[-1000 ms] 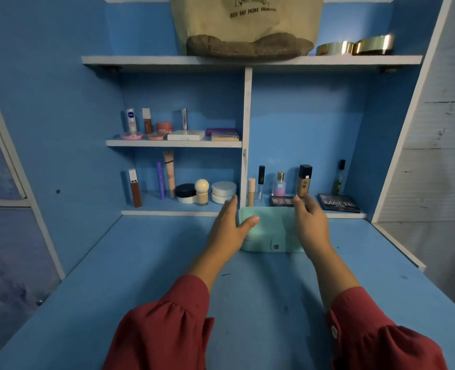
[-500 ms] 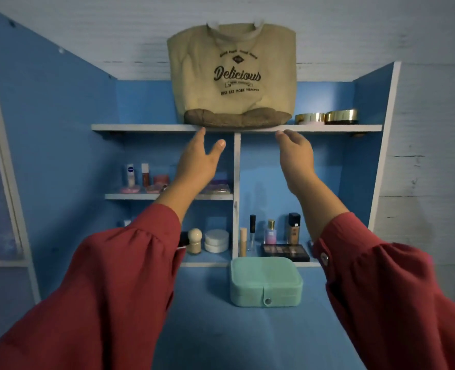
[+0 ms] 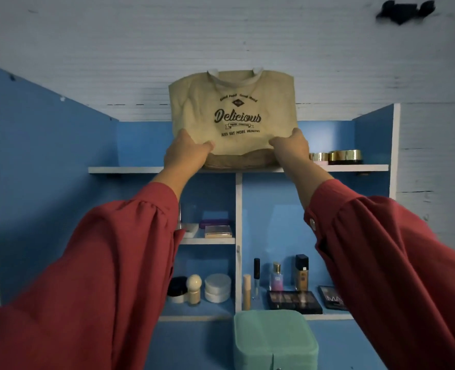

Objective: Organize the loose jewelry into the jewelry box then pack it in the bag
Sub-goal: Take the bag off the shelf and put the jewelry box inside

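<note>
We grip the bag at its lower corners: the left hand pinches the lower left corner, the right hand the lower right. The bag stands upright on the top shelf, its long axis parallel to the shelf edge, both hands equally near. The closed jewelry box sits on the counter, directly below the bag. We judge the bag must come forward off the shelf, then down beside the box. A white wall rises behind the bag.

gold jars top shelf | eyeshadow palette bottom shelf | white jar
</note>
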A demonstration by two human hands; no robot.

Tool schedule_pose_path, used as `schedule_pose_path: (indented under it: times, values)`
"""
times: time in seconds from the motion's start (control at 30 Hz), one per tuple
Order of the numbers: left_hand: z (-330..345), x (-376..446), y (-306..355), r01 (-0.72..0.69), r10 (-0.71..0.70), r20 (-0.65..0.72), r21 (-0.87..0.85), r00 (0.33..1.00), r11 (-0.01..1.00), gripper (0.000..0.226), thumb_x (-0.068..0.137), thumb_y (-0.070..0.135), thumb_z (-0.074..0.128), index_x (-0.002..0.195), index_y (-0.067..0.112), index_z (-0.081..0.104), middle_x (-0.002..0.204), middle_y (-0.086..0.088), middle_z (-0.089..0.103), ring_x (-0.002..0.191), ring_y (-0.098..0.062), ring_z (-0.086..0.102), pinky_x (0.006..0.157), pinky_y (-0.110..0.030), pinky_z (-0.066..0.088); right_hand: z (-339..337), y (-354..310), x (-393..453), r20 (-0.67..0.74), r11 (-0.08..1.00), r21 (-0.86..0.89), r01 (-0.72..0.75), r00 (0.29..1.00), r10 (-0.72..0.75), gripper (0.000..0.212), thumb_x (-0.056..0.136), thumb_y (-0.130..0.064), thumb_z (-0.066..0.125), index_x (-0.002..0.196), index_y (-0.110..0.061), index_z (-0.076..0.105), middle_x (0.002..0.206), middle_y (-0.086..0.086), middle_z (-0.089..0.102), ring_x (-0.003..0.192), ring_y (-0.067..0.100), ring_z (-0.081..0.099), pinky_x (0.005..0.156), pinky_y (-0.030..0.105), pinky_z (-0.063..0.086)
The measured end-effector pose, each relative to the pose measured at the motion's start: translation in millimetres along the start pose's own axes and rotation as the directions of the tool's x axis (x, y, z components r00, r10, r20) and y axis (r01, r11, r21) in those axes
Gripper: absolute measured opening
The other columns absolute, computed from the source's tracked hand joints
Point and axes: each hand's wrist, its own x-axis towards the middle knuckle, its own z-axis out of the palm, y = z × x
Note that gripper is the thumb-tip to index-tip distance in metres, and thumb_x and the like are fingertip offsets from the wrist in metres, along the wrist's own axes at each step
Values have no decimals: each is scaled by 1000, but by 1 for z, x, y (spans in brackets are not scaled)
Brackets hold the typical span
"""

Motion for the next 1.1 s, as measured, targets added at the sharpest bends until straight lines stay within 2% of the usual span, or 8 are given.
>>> schedule_pose_path:
  times: [0.17, 0.27, 0.47, 0.63, 0.8, 0.9, 1.0, 1.1]
  values:
    - [10, 21, -13, 130, -133, 87, 38, 987, 991, 96, 65, 58, 67, 143, 22, 24, 138, -5, 47, 125, -32, 45, 110, -52, 28, 1, 2, 27, 43, 986, -27, -167, 985, 168, 58, 84, -18, 68, 132, -9, 37, 131, 14, 48, 112, 30, 51, 77, 35, 43]
    - [15, 32, -21, 140, -138, 79, -22, 987, 990, 107, 52, 59, 68, 143, 25, 23, 138, -3, 48, 125, -30, 46, 110, -53, 29, 0, 4, 37, 86, 983, 7, -185, 979, 184, 60, 81, -16, 74, 130, -6, 40, 126, 13, 50, 98, 25, 48, 74, 35, 43]
    - [14, 34, -21, 82, -82, 22, -19, 996, 996, 82, 69, 40, 74, 136, 19, 32, 127, -5, 54, 117, -30, 51, 105, -48, 37, 1, 2, 36, 75, 990, 57, -127, 990, 123, 57, 80, -14, 74, 127, -7, 42, 123, 11, 52, 96, 23, 48, 68, 33, 45]
    - [5, 27, -14, 43, -44, -4, -107, 999, 993, 75, 71, 33, 73, 134, 18, 35, 127, -6, 53, 116, -28, 51, 100, -47, 44, -2, -15, 27, 46, 1000, 20, -20, 999, 19, 61, 80, -20, 73, 129, -8, 40, 124, 9, 50, 103, 22, 50, 92, 36, 48]
    - [-12, 15, -10, 19, -37, -72, -237, 997, 971, 54, 80, 27, 68, 128, 16, 45, 118, -2, 58, 106, -22, 56, 94, -41, 49, -11, -29, 4, 60, 997, 79, 7, 998, -11, 61, 81, -20, 73, 130, -10, 39, 117, 5, 47, 97, 19, 48, 74, 29, 42]
    - [-24, 3, -4, 29, -66, -124, -278, 990, 960, 34, 84, 22, 63, 115, 12, 54, 107, -3, 60, 99, -22, 59, 88, -38, 52, -16, -34, -14, 68, 994, 114, 2, 998, -10, 61, 80, -20, 74, 129, -11, 39, 118, 5, 47, 96, 18, 49, 67, 26, 43]
    - [-37, -10, 1, 24, -69, -155, -276, 985, 961, 32, 85, 26, 59, 112, 9, 57, 105, -7, 63, 94, -24, 61, 85, -40, 54, -21, -35, -35, 69, 987, 160, -3, 998, -8, 58, 81, -18, 73, 128, -11, 40, 120, 5, 49, 95, 18, 50, 56, 22, 40]
    - [-49, -23, 3, 2, -55, -188, -270, 981, 963, 31, 87, 30, 56, 107, 7, 60, 103, -8, 64, 91, -25, 62, 81, -39, 54, -27, -37, -56, 31, 979, 201, 16, 999, -22, 59, 80, -17, 74, 127, -11, 40, 124, 7, 50, 100, 20, 51, 58, 22, 42]
